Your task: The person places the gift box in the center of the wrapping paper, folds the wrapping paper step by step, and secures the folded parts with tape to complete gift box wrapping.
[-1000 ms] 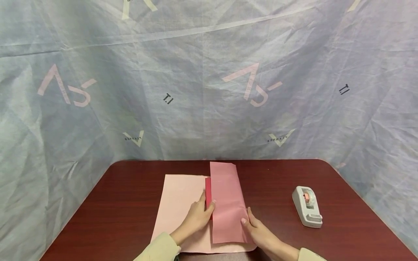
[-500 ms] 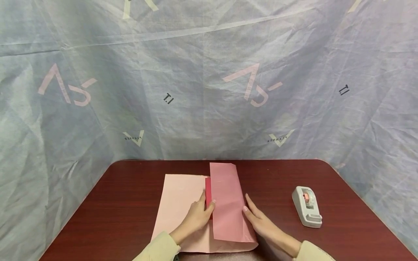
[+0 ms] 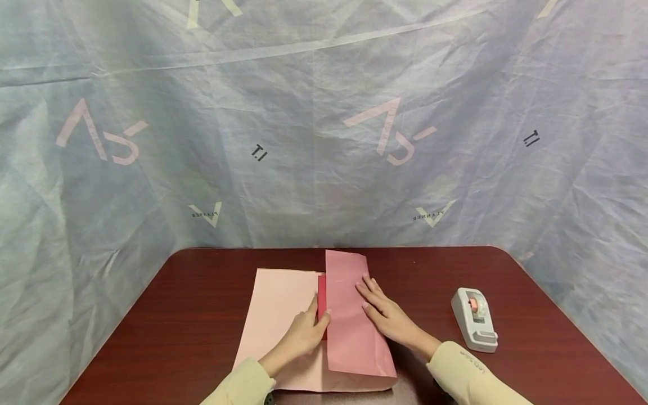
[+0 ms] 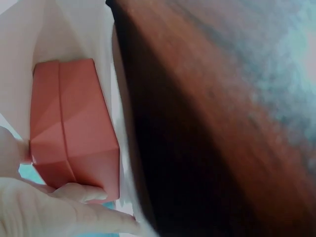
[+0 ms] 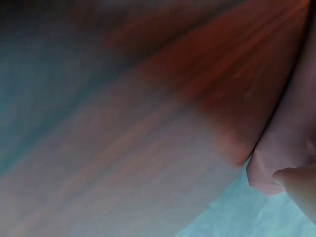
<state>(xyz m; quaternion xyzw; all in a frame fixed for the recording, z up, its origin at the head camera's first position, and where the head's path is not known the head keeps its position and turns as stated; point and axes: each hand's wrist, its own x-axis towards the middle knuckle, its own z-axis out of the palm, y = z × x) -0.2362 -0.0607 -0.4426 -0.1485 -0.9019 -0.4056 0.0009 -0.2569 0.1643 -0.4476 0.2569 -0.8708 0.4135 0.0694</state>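
Observation:
A red box (image 3: 322, 295) lies on a sheet of wrapping paper (image 3: 278, 301), pale pink inside. The sheet's right part is folded over the box as a darker pink flap (image 3: 349, 337), so only a narrow red strip shows from above. My left hand (image 3: 301, 334) holds the box at its left side, thumb by the flap's edge. In the left wrist view the box (image 4: 81, 118) shows its near end and a seam, with my fingers around its far end. My right hand (image 3: 390, 319) rests with fingers extended on the flap's right edge.
A white tape dispenser (image 3: 475, 320) with a roll stands on the dark red wooden table (image 3: 167, 332), right of the paper. A grey printed cloth (image 3: 314, 124) hangs behind the table.
My right hand has let go of the flap's lower right edge and moved up and left onto its right side. The left hand stays at the box.

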